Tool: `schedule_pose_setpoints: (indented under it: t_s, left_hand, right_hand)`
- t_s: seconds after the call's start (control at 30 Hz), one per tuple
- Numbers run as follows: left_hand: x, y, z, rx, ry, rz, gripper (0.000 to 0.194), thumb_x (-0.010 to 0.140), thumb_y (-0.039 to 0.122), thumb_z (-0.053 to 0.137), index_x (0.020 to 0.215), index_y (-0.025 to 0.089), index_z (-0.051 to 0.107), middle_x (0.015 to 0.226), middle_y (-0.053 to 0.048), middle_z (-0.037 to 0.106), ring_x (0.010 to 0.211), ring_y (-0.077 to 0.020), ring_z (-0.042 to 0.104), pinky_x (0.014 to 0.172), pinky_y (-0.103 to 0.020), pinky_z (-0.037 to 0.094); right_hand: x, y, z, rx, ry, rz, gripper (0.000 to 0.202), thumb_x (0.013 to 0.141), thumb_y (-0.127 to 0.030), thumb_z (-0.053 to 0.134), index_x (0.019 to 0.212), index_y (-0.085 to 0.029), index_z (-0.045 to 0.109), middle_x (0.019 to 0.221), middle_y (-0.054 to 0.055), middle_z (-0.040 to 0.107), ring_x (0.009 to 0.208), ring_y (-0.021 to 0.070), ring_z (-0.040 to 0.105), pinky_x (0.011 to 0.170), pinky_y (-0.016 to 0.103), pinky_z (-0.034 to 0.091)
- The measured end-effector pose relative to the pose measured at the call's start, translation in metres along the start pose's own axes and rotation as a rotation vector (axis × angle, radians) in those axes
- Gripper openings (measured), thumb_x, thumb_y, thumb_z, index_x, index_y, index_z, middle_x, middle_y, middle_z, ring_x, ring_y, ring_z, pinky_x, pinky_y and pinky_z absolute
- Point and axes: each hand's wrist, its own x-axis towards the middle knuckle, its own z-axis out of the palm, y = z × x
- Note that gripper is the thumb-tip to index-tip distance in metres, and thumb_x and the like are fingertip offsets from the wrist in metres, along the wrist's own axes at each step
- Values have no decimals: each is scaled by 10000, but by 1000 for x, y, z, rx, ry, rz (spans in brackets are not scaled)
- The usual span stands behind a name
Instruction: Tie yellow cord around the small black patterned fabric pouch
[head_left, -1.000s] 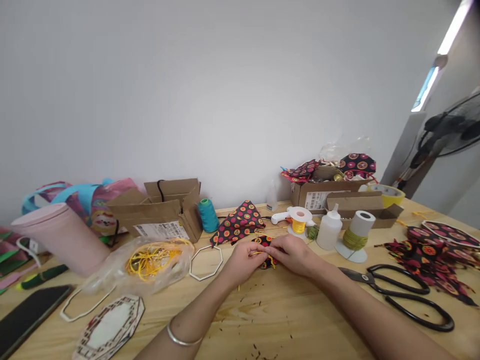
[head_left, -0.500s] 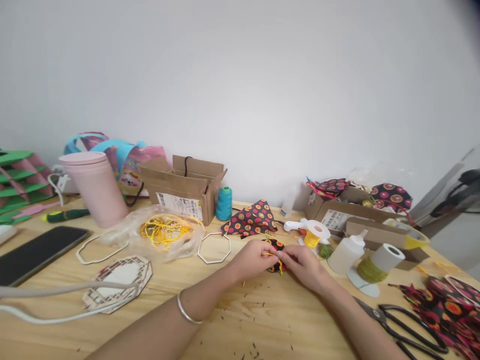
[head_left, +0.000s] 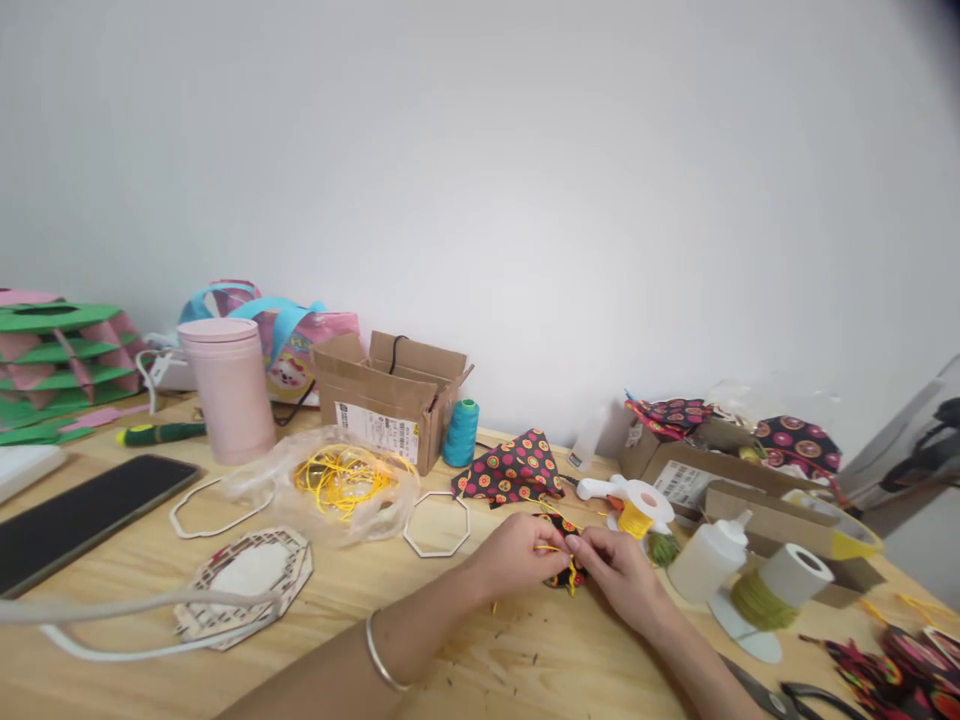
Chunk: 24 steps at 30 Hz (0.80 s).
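My left hand [head_left: 523,556] is closed in a pinch on a yellow cord [head_left: 551,548]. Close against it, my right hand [head_left: 619,572] pinches at the edge of a small dark patterned fabric piece [head_left: 559,522], which lies between and partly behind my fingers. Yellow cord ends hang below the fingertips. Just behind the hands lies a larger patterned fabric piece [head_left: 517,468] on the wooden table [head_left: 480,655]. What exactly the right fingertips hold is partly hidden.
Left are a white octagonal frame [head_left: 437,524], a bag of yellow cord [head_left: 345,483], a phone [head_left: 90,510] and a pink cup [head_left: 229,395]. Right are a glue bottle [head_left: 709,560], a green cord spool [head_left: 765,600] and scissors [head_left: 780,700]. Two cardboard boxes stand behind.
The whole view has shifted, so objects appear lower and mostly farther right. Both hands remain together at the small fabric piece, with only slight finger movement.
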Motion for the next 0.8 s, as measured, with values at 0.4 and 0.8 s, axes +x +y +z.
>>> schedule_pose_setpoints:
  t_s: [0.4, 0.8]
  left_hand:
    - [8, -8, 3, -124, 2, -59, 183, 640, 242, 520, 668, 104, 638, 473, 49, 434, 420, -70, 325, 390, -192, 215]
    - [8, -3, -1, -127, 42, -25, 180, 655, 240, 524, 669, 107, 644, 582, 19, 527, 499, -85, 421, 453, -189, 297]
  right_hand:
    - [1, 0, 3, -44, 65, -20, 377, 793, -358, 397, 474, -158, 420, 468, -43, 354, 462, 80, 298, 423, 207, 223]
    - [2, 2, -1, -25, 153, 16, 407, 813, -408, 355, 496, -161, 415, 471, -45, 330, 462, 81, 291, 429, 211, 224]
